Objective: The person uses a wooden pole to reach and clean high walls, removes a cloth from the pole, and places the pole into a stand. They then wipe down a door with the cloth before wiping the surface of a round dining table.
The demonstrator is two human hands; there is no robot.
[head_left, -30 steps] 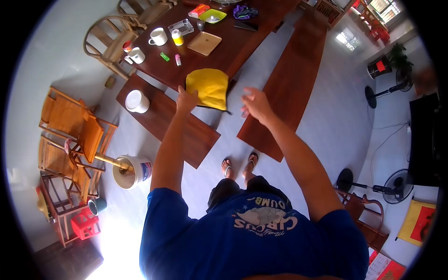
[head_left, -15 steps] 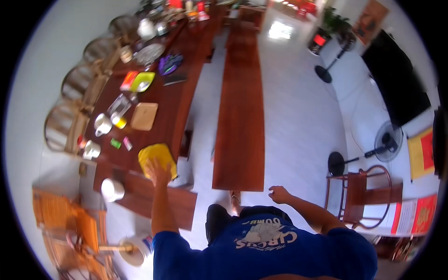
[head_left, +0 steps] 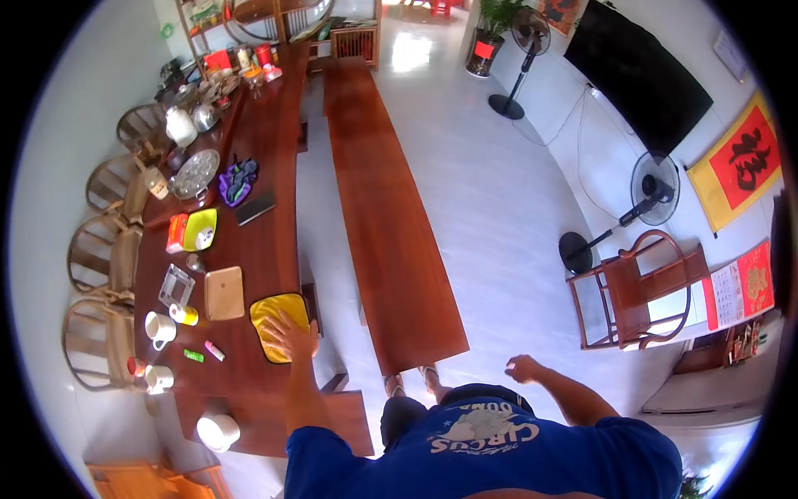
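Note:
My left hand (head_left: 288, 335) lies flat with its fingers spread on a yellow cloth (head_left: 270, 311) with dark edging. The cloth is laid out at the near right edge of the dark red wooden table (head_left: 264, 241). Left of it on the table are a tan tray (head_left: 224, 293), a pink lighter-like item (head_left: 214, 350) and a small green item (head_left: 194, 356). My right hand (head_left: 523, 368) hangs in the air over the floor, to the right of the long wooden bench (head_left: 397, 241). Its fingers are curled in, and nothing shows in them.
White mugs (head_left: 160, 330), a glass ashtray (head_left: 176, 285), a lime-green dish (head_left: 200, 230) and a dark phone-like slab (head_left: 255, 209) stand further along. A white container (head_left: 218, 432) sits on the lower ledge. Wooden chairs (head_left: 100, 343) line the left; a fan (head_left: 654, 189) and an armchair (head_left: 632, 287) stand right.
The view has turned, so the table and bench sit lower and further left. My left hand stays on the yellow cloth, which now looks flatter and squarer. My right hand remains raised and curled.

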